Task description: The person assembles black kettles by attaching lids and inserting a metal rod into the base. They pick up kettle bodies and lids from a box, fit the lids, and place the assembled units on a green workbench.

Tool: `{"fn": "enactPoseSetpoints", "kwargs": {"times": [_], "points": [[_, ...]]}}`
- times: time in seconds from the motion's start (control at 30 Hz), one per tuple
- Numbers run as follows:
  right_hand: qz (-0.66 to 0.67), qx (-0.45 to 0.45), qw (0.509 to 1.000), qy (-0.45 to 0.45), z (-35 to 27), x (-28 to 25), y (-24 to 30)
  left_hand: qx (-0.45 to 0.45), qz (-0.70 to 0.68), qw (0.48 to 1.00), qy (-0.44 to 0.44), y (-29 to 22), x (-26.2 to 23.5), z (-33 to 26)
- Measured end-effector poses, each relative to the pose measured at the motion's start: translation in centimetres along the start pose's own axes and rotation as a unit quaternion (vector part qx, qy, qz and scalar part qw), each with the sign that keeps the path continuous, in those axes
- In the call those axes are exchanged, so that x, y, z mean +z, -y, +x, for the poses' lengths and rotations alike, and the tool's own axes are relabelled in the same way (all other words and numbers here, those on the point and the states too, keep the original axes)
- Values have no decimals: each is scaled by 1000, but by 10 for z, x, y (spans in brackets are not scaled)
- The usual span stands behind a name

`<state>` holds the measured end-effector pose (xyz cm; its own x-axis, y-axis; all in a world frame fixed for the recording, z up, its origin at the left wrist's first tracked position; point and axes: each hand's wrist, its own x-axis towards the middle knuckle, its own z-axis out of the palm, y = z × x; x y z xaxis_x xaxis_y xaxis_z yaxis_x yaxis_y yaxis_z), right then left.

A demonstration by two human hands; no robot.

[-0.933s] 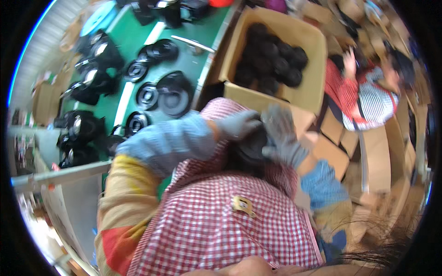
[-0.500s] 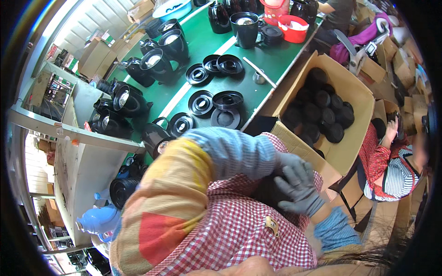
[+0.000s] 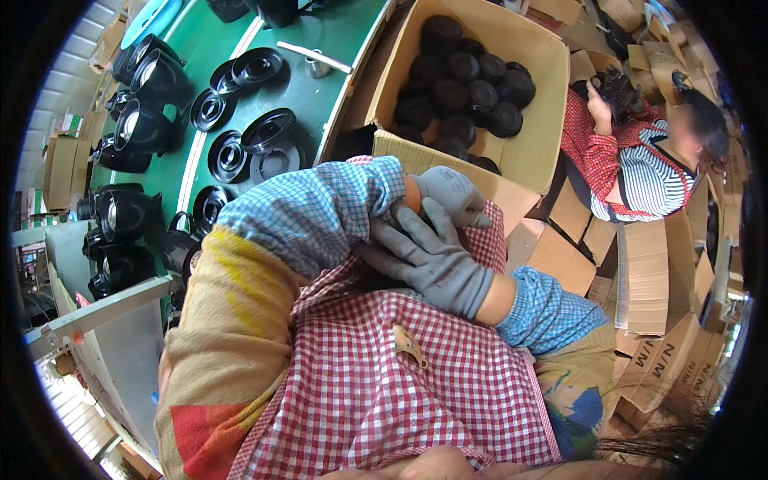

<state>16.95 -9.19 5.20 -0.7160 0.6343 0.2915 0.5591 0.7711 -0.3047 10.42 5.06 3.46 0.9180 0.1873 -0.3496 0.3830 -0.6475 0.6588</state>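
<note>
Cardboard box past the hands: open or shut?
Open: the cardboard box has nothing covering its top, its inner walls show, and black round parts are visible inside.

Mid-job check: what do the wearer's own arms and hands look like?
The left hand and right hand wear grey gloves with small printed marks. Blue-and-white checked oversleeves cover both forearms. Above them are tan sleeves: the left has yellow and red areas, the right dark blue and green.

Bright; warped, perhaps soft rim
</note>
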Motion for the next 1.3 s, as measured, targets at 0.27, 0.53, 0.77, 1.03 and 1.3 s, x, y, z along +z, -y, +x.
{"fn": "enactPoseSetpoints", "kwargs": {"times": [0.27, 0.53, 0.77, 1.03, 1.3], "points": [[59, 8, 998, -18, -17, -1, -8, 4, -113, 991, -67, 17, 27, -10], [69, 141, 988, 13, -76, -25, -61, 117, -367, 921, -51, 25, 45, -27], [11, -37, 995, -91, -25, 9, -18, -68, -77, 984, 146, -27, -16, -6], [99, -59, 993, 26, -31, -2, -36, 186, -195, 963, -26, 34, 36, -28], [88, -56, 989, -105, -46, 7, -48, -9, -151, 986, 65, -2, -10, -36]]}}
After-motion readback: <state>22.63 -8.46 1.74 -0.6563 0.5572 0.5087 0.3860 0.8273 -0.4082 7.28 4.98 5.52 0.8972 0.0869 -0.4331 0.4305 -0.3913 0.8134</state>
